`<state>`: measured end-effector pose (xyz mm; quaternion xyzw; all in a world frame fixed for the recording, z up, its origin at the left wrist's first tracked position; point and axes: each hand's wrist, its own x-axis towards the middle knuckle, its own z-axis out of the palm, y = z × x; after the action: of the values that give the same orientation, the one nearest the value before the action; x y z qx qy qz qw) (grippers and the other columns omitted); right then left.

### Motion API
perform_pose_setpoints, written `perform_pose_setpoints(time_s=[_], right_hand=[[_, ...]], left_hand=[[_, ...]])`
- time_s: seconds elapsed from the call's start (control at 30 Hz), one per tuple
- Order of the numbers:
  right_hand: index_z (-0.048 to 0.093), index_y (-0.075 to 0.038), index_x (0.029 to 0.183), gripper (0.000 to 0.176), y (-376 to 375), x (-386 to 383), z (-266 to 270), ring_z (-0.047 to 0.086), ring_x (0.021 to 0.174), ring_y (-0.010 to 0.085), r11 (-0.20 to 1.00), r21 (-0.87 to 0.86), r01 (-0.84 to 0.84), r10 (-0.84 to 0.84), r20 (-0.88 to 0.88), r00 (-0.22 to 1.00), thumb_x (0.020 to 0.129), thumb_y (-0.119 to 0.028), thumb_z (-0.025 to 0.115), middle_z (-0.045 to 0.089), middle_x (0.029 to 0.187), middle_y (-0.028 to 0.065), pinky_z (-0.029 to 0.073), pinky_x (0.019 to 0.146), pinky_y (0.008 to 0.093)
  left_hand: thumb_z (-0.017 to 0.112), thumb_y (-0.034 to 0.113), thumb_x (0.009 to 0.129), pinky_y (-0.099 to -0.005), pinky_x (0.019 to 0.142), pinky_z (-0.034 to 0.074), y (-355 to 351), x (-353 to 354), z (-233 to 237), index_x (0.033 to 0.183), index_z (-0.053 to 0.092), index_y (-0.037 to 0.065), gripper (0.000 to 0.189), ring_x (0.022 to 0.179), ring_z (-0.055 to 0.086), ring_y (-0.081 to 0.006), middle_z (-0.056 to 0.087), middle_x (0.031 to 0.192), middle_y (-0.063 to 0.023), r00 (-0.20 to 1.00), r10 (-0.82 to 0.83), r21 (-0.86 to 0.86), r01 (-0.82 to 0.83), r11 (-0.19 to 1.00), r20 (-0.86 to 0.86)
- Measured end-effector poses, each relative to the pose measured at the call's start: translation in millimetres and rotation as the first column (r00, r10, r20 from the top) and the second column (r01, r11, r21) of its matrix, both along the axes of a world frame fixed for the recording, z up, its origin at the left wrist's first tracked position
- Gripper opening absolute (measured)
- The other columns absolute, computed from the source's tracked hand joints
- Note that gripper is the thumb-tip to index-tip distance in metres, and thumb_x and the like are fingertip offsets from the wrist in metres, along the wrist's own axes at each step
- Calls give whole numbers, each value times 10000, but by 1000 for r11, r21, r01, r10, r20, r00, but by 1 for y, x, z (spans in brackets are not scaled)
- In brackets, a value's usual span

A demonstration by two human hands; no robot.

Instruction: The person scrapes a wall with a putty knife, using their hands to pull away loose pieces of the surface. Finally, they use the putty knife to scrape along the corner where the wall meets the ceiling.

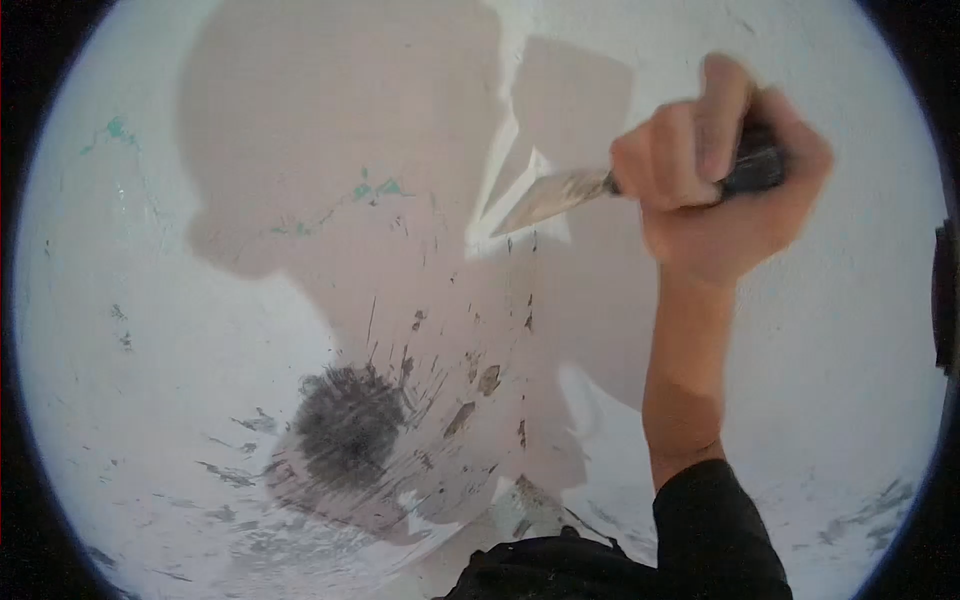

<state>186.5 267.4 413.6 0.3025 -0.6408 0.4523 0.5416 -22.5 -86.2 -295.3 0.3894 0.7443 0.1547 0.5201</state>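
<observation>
My right hand [715,170] is raised at the upper right, its fingers wrapped round the dark handle [757,165] of a putty knife. The flat metal blade [560,200] points left and down, its tip close to the wall [820,300] near the corner line. Around the tip lies a small bright patch of light between shadows. My left hand is out of view.
A dark round smudge [350,425] with streaks marks the lower left wall. Chipped spots [488,380] run along the corner, and green flecks [380,188] show higher up. Shadows cover much of the middle. A dark object [945,300] stands at the right edge.
</observation>
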Motion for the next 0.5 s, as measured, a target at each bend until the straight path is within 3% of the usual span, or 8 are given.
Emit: perform_pose_setpoints(time_s=[0.07, 0.13, 0.23, 0.27, 0.3, 0.4, 0.47, 0.5], right_hand=[[339, -138, 608, 451, 13, -29, -35, 172, 348, 99, 957, -245, 155, -146, 55, 988, 945, -428, 260, 270, 412, -24, 163, 347, 270], [335, -138, 596, 465, 23, -54, -68, 181, 337, 108, 930, -213, 300, -262, 189, 946, 944, -440, 275, 267, 406, -14, 158, 343, 272], [330, -142, 600, 461, 7, -38, -57, 172, 332, 100, 956, -158, 247, -227, 133, 965, 941, -449, 287, 271, 398, -12, 170, 329, 271], [322, -149, 608, 446, 0, -38, -46, 162, 329, 91, 923, -364, 128, -139, -4, 990, 945, -438, 281, 266, 395, -19, 162, 317, 266], [351, -132, 586, 492, 3, -23, -28, 247, 342, 95, 988, -119, 102, -100, 16, 995, 956, -454, 316, 310, 433, -12, 197, 322, 262], [298, -159, 625, 410, 10, -15, -13, 127, 362, 81, 994, -113, -8, 8, 1, 1000, 958, -393, 254, 244, 410, -41, 142, 339, 242], [290, -156, 621, 411, 18, -40, -40, 131, 375, 80, 924, -327, 196, -201, 21, 979, 964, -382, 265, 231, 423, -49, 144, 345, 246], [287, -156, 618, 415, 28, -55, -62, 135, 381, 79, 877, -389, 282, -243, 146, 959, 965, -383, 273, 228, 427, -51, 148, 347, 249]], left_hand=[[536, 264, 926, -397, 836, 464, 0, 0, -2, 1207, 550, 80, 336, 968, 592, -273, 630, 1084, -127, 1000, 20, -55, -20, 998, -4], [541, 266, 926, -389, 811, 473, -5, 0, -7, 1199, 553, 78, 332, 938, 600, -264, 638, 1061, -121, 999, 35, -82, -34, 996, 18], [548, 270, 927, -377, 775, 486, -12, 6, -9, 1187, 558, 75, 325, 891, 611, -250, 650, 1027, -112, 997, 62, -85, -59, 995, 42], [551, 271, 927, -374, 762, 490, -15, 8, -11, 1183, 560, 74, 323, 876, 615, -245, 654, 1016, -109, 996, 68, -83, -63, 995, 51], [553, 272, 927, -370, 750, 494, -17, 10, -12, 1178, 561, 73, 320, 860, 619, -241, 657, 1005, -106, 996, 64, -81, -59, 995, 56], [561, 275, 928, -358, 713, 507, -23, 18, -20, 1166, 566, 70, 314, 814, 630, -227, 669, 971, -96, 997, 38, -62, -34, 998, 71], [566, 278, 928, -350, 689, 515, -26, 24, -23, 1158, 570, 68, 311, 783, 638, -217, 677, 948, -90, 998, -4, -52, 7, 999, 67], [569, 279, 928, -346, 677, 520, -28, 25, -25, 1154, 571, 67, 309, 767, 642, -213, 681, 937, -87, 998, -26, -42, 29, 999, 53]])
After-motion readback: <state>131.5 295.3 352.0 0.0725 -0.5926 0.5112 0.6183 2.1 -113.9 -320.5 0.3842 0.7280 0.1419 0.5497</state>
